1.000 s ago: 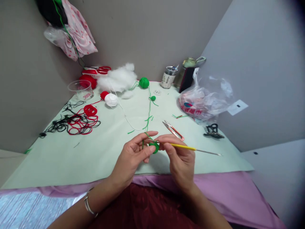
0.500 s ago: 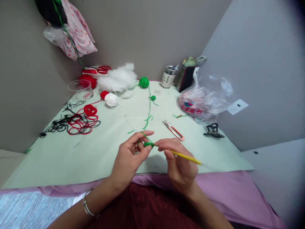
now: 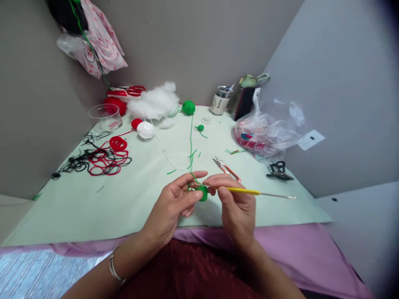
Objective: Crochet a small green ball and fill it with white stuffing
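The left hand (image 3: 166, 207) pinched a small, seemingly unfinished green crochet piece (image 3: 203, 194) in its fingers near the counter (image 3: 109, 220)'s front edge, the right hand (image 3: 238, 209) tightly gripped a yellow-handled hook (image 3: 245, 191), and yarn (image 3: 191, 139) ran to a green ball (image 3: 188, 108) by the far edge.

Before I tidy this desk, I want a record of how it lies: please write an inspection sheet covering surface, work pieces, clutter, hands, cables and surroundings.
Surface: pale green mat, pink cloth showing along its front edge.
Work pieces: small green piece, yellow-handled hook, green yarn running toward a green ball.
Clutter: orange-handled snips, tangled black yarn, white stuffing, plastic bag, dark clip.
Hands: left hand pinches the small green piece; right hand grips the yellow-handled hook.
Cables: nothing seen.
Surroundings: grey wall behind, spotted cloth hanging at upper left.
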Demonstrator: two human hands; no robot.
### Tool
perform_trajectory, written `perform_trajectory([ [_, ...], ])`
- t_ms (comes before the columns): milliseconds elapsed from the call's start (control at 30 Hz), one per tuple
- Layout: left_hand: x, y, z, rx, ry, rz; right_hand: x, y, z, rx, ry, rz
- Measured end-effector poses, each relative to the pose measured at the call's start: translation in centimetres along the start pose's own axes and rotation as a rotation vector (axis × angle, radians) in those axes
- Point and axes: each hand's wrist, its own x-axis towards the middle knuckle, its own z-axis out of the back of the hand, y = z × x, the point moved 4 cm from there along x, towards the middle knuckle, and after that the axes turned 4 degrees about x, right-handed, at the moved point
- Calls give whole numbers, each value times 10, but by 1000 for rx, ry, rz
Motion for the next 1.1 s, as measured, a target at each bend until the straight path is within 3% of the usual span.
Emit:
perform_trajectory([
  [133,-1,3,-1,56,-51,-69,-10,3,-3,-317,58,182],
  [200,-1,5,-1,-21,-28,-7,-16,8,-4,-494,93,343],
  [267,1,7,-1,-118,23,94,-17,10,-3,-539,99,400],
  [367,3,5,2,-224,18,149,-9,9,4,-319,-4,226],
  [500,4,2,4,-123,-56,21,-1,1,4,6,-53,-2],
  [633,1,4,1,97,-23,-79,-3,-7,2,-13,-12,-81],
  [800,-1,4,5,154,-43,-91,-1,-16,7,142,-49,-234],
  [967,-2,3,6,147,-56,-86,3,-10,6,188,-22,-224],
  [1100,-3,5,8,179,-74,-111,-2,3,7,-25,12,-98],
])
